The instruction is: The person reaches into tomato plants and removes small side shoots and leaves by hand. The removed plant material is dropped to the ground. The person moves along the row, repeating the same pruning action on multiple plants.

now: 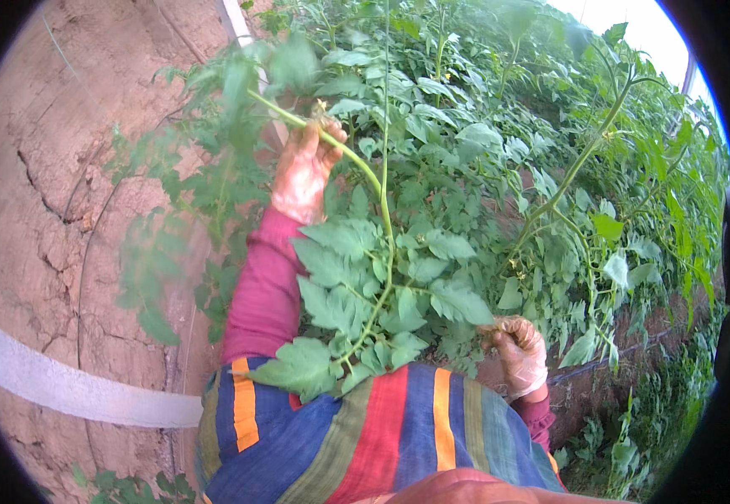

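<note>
My left hand [307, 165] grips the thick green stem of a tomato plant [365, 164], with a small flower truss [320, 108] just above the fingers. A thin support string [386, 75] runs down from above and meets this stem. One broad compound leaf [374, 315] hangs from it in front of my body. My right hand [519, 354], in a thin clear glove, has curled fingers close to a leaflet tip at the leaf's right side. Whether anything is pinched in those fingers is hidden.
Dense tomato plants [440, 132] fill the far side, with another bent stem [566, 179] at right. Cracked bare soil [37, 176] lies at left, crossed by a pale curved band [88, 394] and a thin dark line [81, 283]. A drip hose [611, 359] lies at right.
</note>
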Demonstrator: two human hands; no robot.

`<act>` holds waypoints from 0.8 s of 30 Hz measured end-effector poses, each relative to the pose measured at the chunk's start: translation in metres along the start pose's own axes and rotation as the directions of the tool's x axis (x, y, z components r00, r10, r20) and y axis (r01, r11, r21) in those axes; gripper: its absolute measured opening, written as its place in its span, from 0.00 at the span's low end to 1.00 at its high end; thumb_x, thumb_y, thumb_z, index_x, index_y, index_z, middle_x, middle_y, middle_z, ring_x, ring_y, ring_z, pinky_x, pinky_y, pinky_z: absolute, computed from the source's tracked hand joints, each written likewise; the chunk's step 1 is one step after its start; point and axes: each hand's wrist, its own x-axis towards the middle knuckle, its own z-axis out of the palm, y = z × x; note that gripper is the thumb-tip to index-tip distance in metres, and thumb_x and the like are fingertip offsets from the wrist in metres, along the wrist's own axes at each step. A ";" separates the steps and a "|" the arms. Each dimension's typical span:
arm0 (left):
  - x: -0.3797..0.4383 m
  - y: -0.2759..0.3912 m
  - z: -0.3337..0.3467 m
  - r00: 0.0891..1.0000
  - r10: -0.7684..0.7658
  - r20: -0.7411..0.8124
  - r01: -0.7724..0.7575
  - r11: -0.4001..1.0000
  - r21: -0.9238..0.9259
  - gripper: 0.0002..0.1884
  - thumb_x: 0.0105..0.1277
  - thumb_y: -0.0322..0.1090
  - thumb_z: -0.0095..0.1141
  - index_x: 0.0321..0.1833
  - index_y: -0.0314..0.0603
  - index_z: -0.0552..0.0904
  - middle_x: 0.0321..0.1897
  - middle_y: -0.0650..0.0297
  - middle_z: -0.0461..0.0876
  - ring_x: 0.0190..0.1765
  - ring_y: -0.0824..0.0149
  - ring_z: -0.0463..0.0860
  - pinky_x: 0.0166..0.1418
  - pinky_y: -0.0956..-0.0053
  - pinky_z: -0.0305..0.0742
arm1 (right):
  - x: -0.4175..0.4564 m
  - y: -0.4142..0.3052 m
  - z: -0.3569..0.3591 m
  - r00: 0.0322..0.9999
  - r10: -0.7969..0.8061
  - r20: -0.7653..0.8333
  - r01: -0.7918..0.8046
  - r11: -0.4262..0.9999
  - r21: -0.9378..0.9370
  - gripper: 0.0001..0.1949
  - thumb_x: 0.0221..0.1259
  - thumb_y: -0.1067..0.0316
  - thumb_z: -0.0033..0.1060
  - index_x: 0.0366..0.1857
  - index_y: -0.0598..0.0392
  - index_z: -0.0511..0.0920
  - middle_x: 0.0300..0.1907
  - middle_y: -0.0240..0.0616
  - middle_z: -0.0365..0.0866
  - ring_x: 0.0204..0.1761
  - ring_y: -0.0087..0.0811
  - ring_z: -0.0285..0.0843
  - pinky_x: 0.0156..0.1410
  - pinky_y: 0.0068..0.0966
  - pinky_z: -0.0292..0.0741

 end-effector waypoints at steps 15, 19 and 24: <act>-0.004 -0.014 0.132 0.900 0.045 0.434 -0.099 0.990 0.102 0.16 0.68 0.28 0.62 0.57 0.41 0.80 0.52 0.67 0.83 0.55 0.73 0.79 0.63 0.74 0.71 | 0.072 -0.167 0.074 0.678 -0.722 0.136 0.735 0.667 -0.124 0.08 0.65 0.77 0.56 0.44 0.59 0.82 0.46 0.41 0.87 0.37 0.24 0.80 0.43 0.21 0.77; 0.007 -0.025 0.150 0.872 -0.064 0.485 -0.062 0.969 0.239 0.13 0.68 0.29 0.63 0.54 0.43 0.82 0.50 0.69 0.84 0.50 0.76 0.78 0.56 0.77 0.73 | 0.083 -0.185 0.071 0.588 -0.767 0.256 0.803 0.591 -0.074 0.12 0.64 0.80 0.56 0.49 0.56 0.81 0.50 0.42 0.86 0.41 0.25 0.82 0.48 0.23 0.78; 0.011 -0.040 0.174 0.848 -0.068 0.526 0.018 0.995 0.099 0.10 0.66 0.28 0.64 0.49 0.44 0.83 0.43 0.71 0.84 0.46 0.76 0.80 0.53 0.78 0.76 | 0.082 -0.239 0.096 0.770 -0.568 0.291 0.634 0.733 -0.247 0.21 0.59 0.74 0.56 0.58 0.61 0.75 0.50 0.50 0.84 0.33 0.28 0.82 0.39 0.24 0.79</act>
